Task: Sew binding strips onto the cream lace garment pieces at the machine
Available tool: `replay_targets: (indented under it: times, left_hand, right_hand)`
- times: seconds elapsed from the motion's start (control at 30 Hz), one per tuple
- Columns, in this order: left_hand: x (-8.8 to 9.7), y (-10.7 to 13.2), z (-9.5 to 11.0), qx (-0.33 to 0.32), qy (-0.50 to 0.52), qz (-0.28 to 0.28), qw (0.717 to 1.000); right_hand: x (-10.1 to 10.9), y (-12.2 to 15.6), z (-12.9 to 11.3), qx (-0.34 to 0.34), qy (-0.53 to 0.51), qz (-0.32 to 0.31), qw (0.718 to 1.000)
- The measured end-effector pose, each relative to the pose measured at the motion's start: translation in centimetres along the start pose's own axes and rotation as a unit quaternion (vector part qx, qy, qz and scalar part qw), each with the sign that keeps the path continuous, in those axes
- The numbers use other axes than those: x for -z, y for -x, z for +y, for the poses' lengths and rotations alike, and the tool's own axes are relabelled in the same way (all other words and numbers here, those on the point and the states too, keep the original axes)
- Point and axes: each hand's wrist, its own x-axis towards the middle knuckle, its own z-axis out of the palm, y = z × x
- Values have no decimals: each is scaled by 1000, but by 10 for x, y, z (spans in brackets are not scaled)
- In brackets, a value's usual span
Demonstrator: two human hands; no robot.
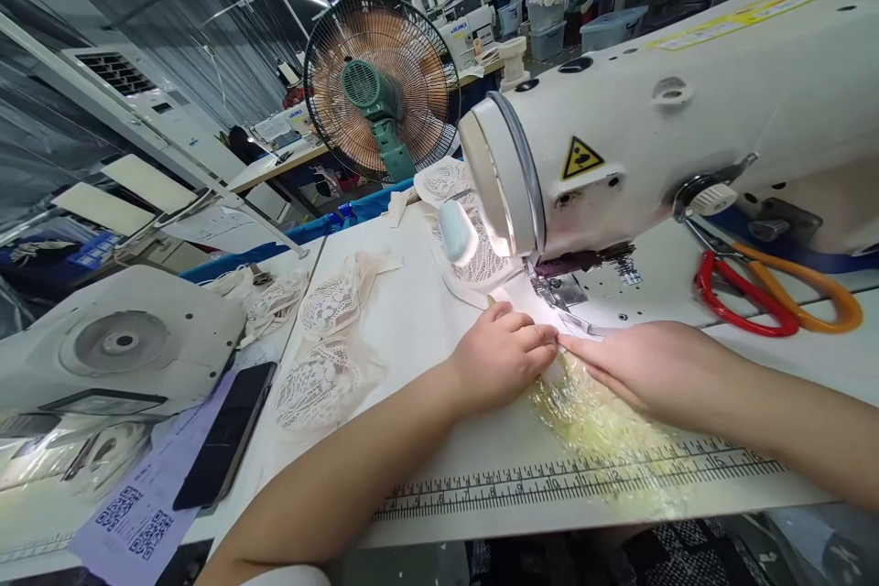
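A cream lace bra piece [484, 252] lies on the sewing machine bed, its plain white fabric [528, 295] running to the presser foot [539, 284]. My left hand [504, 355] rests beside the foot, fingers curled together on the white fabric's near edge. Its thumb and the fabric under its palm are hidden. My right hand [649, 366] comes from the right with fingers stretched out flat; its index fingertip meets the left fingertips at the fabric edge. What lies under the right palm is hidden. The lamp-lit sewing machine head [504, 179] stands just beyond both hands.
Red- and orange-handled scissors [775, 288] lie right of the machine. More lace pieces [330, 330] rest on the left, near a black phone [226, 435] and a printed sheet [137, 513]. A ruler strip [508, 490] runs along the front edge. A fan [381, 87] stands behind.
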Motion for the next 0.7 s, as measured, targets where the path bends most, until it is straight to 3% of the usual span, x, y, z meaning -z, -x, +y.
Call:
replay_targets:
  times: [0.3,0.7]
  left_hand:
    - [-4,-2,-18,-7,-19,-3,1000]
    - [-13,-7,-40,9,-24,-6,1000]
  right_hand:
    - [26,-15,-16,-69,2,-99,993]
    - [23,-25,-25,-103,0,-98,990]
